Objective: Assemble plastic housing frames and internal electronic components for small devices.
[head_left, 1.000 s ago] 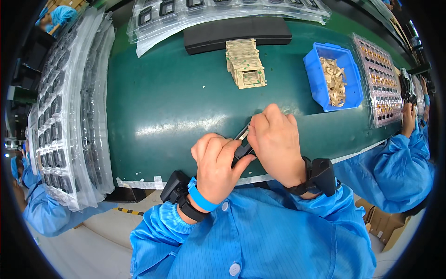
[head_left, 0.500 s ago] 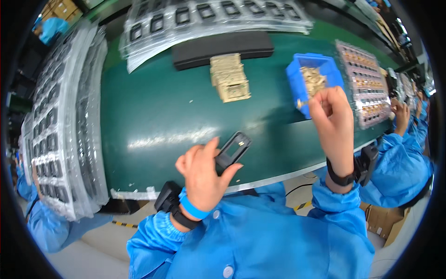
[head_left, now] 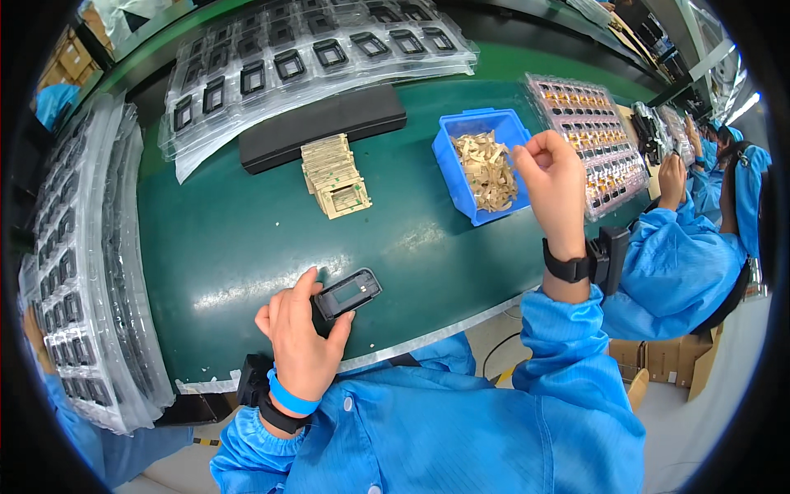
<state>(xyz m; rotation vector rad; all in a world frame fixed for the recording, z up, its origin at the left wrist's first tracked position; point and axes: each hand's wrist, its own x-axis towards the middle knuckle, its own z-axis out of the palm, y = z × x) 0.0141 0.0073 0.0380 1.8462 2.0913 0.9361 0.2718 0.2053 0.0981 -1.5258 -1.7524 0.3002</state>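
Observation:
Close to the table's front edge, my left hand grips a dark plastic housing with a rectangular window, thumb on the near side and fingers on the far side. The housing is slightly tilted. My right hand is at the right rim of a blue plastic bin, its thumb and fingers pinched together. Whatever may be between those fingertips does not show. Tan paper scraps fill the bin. Farther left lies a fanned stack of tan rectangular adhesive frames.
A long black box stands behind the stack. Clear trays of black frames lie at the back, and more trays pile up on the left. A tray of small parts sits right of the bin. Beside me sits a co-worker.
The view has shifted, so the table things appear farther left. My right hand stays by the bin; the small tan piece at its fingertips no longer shows. My left hand still holds the housing.

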